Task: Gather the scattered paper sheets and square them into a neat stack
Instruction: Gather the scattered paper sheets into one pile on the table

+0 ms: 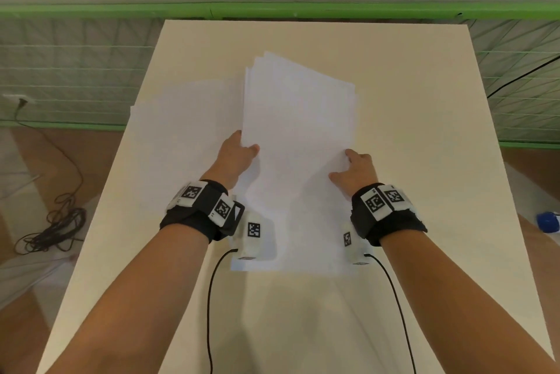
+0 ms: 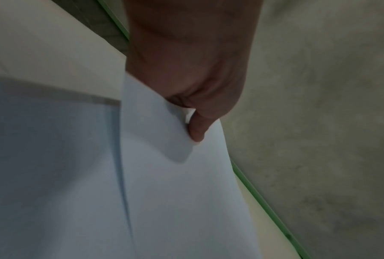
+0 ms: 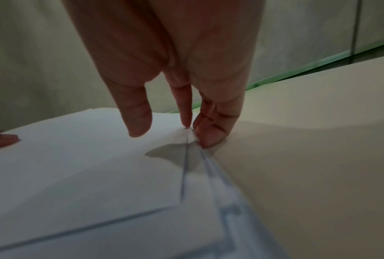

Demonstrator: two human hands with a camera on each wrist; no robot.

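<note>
A bunch of white paper sheets [image 1: 300, 119] lies fanned in the middle of the cream table [image 1: 418, 167], its far corners not lined up. My left hand [image 1: 248, 146] pinches the bunch's left edge, thumb on top and fingers underneath; the left wrist view shows that left hand [image 2: 193, 122] bending the sheets [image 2: 182, 192] upward. My right hand [image 1: 348, 161] stands at the right edge with straight fingers; in the right wrist view its fingertips [image 3: 205, 140] touch the edge of the sheets [image 3: 86, 166] and the thumb hovers above. Another loose sheet [image 1: 188, 119] lies flat to the left.
More paper [image 1: 272, 246] reaches toward me under the wrists. A green-railed net fence [image 1: 272, 10] runs behind the table. A coiled black cable [image 1: 57, 222] lies on the floor at left, and a blue and white object [image 1: 547, 220] at right.
</note>
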